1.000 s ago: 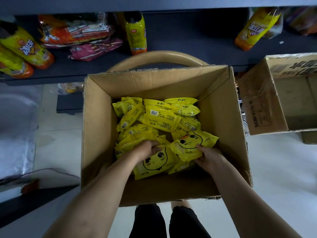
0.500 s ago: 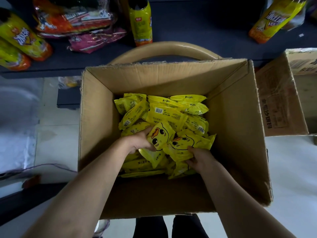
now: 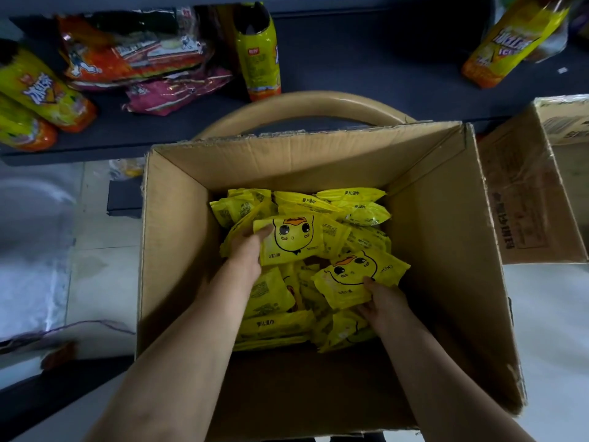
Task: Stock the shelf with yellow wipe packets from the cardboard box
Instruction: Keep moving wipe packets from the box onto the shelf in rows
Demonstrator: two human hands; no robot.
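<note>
So far: none of the yellow wipe packets shows on the stretch of shelf [image 3: 366,68] that I can see. I judge the stocking has hardly begun, or its results lie out of view.
Left hand: my left hand [image 3: 247,250] grips the left edge of a duck-face packet [image 3: 293,240], with a fingertip on its printed face. The packet is raised a little above the heap.
Right hand: my right hand [image 3: 384,301] pinches a second packet [image 3: 357,275] by its near edge, thumb on top and fingers beneath.
Where the goods are: both packets are inside the cardboard box [image 3: 178,250], over the heap of packets [image 3: 277,323] on its floor.
Left to do: lift these two out, set them on the shelf just beyond the box, then come back for the heap. That looks like many trips.
Shelf room: snack bags [image 3: 127,55] lie at its left, and the dark middle looks the likely spot.
Hidden: my fingers under both packets, so I cannot tell whether each hand has one packet or more. The heap's depth is hidden too, and the top edge cuts off the shelf's back.
Hard to make out: the small print on the packets, and what the curved tan bar [image 3: 302,102] behind the box belongs to. The second box [image 3: 526,202] at right is cut off and its contents are unseen.
</note>
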